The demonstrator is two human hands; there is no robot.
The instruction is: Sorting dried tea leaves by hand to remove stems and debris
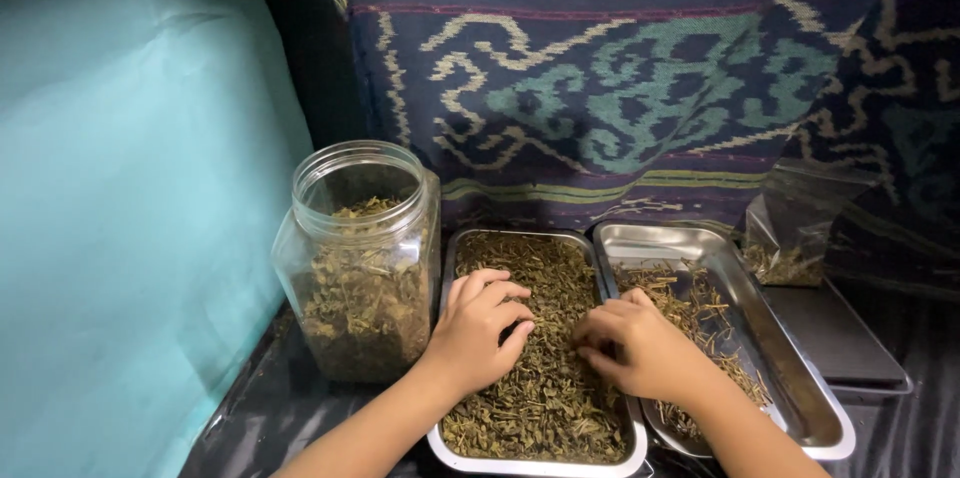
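Note:
Two steel trays lie side by side. The left tray (452, 248) is full of small dried green leaves (545, 388). The right tray (800, 388) holds a thinner layer of dried stems and twigs (690, 303). My left hand (478, 328) rests on the leaves in the left tray, fingers curled and touching them. My right hand (630, 343) is over the same tray near the shared edge, fingertips pinched down into the leaves. Whether either hand holds any pieces is hidden by the fingers.
A clear open-topped plastic jar (360, 258) half full of dried herb stands left of the trays. A clear plastic bag (795, 228) with some herb leans at the back right beside a flat dark tray (830, 333). A patterned woven cloth (640, 78) hangs behind; a teal wall (130, 188) is at left.

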